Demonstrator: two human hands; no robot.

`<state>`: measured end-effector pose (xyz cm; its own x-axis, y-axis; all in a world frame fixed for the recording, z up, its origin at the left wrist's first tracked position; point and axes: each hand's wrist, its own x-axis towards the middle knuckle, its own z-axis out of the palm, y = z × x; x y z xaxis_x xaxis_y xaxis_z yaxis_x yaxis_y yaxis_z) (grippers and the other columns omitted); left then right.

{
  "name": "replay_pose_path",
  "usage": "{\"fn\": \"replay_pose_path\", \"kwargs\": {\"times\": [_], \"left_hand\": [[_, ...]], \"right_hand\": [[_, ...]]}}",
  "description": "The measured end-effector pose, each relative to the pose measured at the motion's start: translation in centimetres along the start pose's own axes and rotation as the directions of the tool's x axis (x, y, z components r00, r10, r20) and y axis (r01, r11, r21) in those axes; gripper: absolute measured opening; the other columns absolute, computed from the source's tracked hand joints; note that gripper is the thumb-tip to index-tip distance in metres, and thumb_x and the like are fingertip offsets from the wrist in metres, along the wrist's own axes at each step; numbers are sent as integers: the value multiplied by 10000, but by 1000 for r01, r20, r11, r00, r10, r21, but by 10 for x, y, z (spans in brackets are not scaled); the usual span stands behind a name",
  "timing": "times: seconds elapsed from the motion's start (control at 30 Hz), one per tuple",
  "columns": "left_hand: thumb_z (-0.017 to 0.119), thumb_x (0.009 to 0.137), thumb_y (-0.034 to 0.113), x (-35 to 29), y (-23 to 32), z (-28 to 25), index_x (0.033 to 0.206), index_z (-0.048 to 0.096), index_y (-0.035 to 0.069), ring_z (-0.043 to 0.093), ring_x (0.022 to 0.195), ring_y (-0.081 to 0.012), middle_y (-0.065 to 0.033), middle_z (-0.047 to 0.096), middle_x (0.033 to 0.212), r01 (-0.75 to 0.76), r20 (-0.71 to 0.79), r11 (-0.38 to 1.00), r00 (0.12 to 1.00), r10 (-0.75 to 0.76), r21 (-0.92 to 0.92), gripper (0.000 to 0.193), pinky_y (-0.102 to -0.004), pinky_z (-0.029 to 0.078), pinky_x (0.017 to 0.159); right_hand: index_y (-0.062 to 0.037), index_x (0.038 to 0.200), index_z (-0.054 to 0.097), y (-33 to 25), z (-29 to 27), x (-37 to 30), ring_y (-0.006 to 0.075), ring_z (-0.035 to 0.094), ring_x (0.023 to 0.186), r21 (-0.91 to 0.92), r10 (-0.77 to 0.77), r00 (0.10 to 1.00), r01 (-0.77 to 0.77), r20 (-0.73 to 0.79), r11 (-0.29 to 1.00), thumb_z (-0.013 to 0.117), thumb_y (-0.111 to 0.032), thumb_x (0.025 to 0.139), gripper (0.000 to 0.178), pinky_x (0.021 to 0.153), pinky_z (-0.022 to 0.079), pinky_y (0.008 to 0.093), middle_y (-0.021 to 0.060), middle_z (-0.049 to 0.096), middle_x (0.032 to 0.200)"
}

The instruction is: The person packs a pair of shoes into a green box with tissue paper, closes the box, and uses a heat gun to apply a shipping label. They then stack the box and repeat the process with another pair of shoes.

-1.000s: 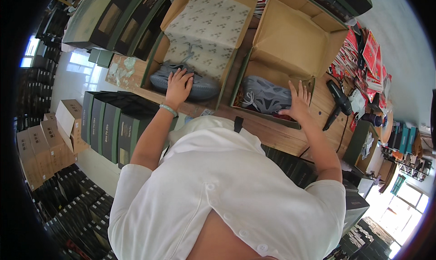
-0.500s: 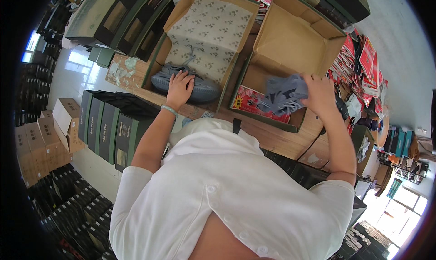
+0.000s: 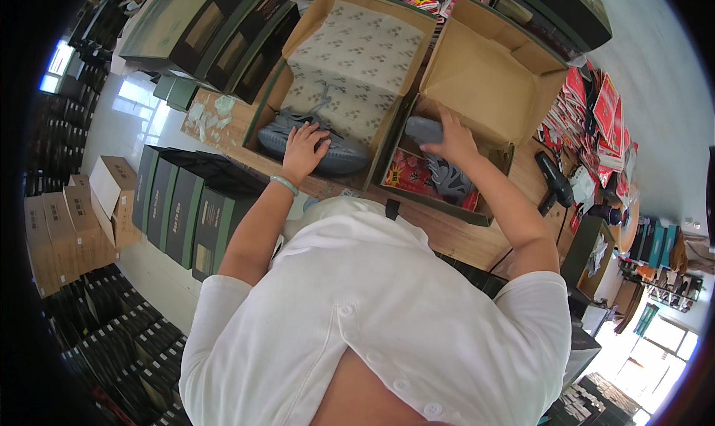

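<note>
In the left open shoe box [image 3: 253, 144] lies a dark grey sneaker [image 3: 346, 156], its loose lace trailing over the patterned wrapping paper [image 3: 357, 42]. My left hand [image 3: 304, 152] rests on top of this shoe with fingers apart. My right hand [image 3: 456, 141] is inside the right open box [image 3: 482, 219], its thumb and fingers around a grey sneaker [image 3: 424, 130]. Grey laced upper also shows below that hand; the hand hides whether it is the same shoe. Under it lies a red printed packet [image 3: 406, 171].
Stacked dark green shoe boxes [image 3: 175, 35] stand at the far left, more boxes [image 3: 551, 13] at the far right. A black hair dryer [image 3: 553, 180] and a heap of red packets [image 3: 607, 113] lie at the right. Upright boxes [image 3: 179, 214] flank my left arm.
My right hand has moved left and lower into the right box with the grey sneaker, which has turned. The hair dryer shows more fully. My left hand stays on its shoe.
</note>
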<state>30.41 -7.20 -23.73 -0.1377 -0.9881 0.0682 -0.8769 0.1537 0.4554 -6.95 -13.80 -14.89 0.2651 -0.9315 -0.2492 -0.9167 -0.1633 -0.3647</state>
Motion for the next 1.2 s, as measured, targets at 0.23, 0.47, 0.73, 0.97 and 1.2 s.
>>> {"fn": "replay_pose_path", "kwargs": {"times": [0.23,0.47,0.73,0.97,1.2], "left_hand": [[613,928,321,-21,-4,-18,1269,622,214,349,1418,-300,-95,488,1442,-4,124,1000,992,3,11,357,-514,213,1177],[589,951,271,-37,-2,-28,1319,577,211,324,1427,-332,-106,442,1468,-74,154,997,985,72,6,373,-532,208,1176],[539,924,117,-44,4,-26,1278,589,216,360,1408,-342,-115,460,1448,-123,40,992,992,121,36,371,-537,244,1165],[574,863,148,-42,6,-18,1218,627,212,419,1366,-326,-114,520,1380,-105,-54,994,993,107,29,365,-542,279,1151],[580,853,131,-41,3,-19,1185,662,235,439,1354,-305,-85,541,1362,-86,-83,996,993,87,16,358,-529,294,1147]], "right_hand": [[-129,1556,65,38,37,-69,359,248,1443,-185,334,942,-329,-2,926,894,-534,562,1357,1144,117,648,189,269,1547],[-96,1444,323,52,65,-57,348,389,1331,-228,427,901,-432,-72,873,890,-517,563,1129,1118,257,538,153,426,1403],[-67,1094,602,23,-10,-74,349,567,1061,-303,267,895,-381,-356,874,877,-392,601,652,917,435,446,130,610,1104],[0,1030,598,-55,-99,-69,385,602,967,-53,124,785,-196,-607,979,878,-397,598,650,874,466,468,212,632,965],[-71,1069,573,-201,-8,42,341,559,1025,-156,-213,880,161,-424,975,847,-390,628,610,881,417,450,125,584,1071]]}}
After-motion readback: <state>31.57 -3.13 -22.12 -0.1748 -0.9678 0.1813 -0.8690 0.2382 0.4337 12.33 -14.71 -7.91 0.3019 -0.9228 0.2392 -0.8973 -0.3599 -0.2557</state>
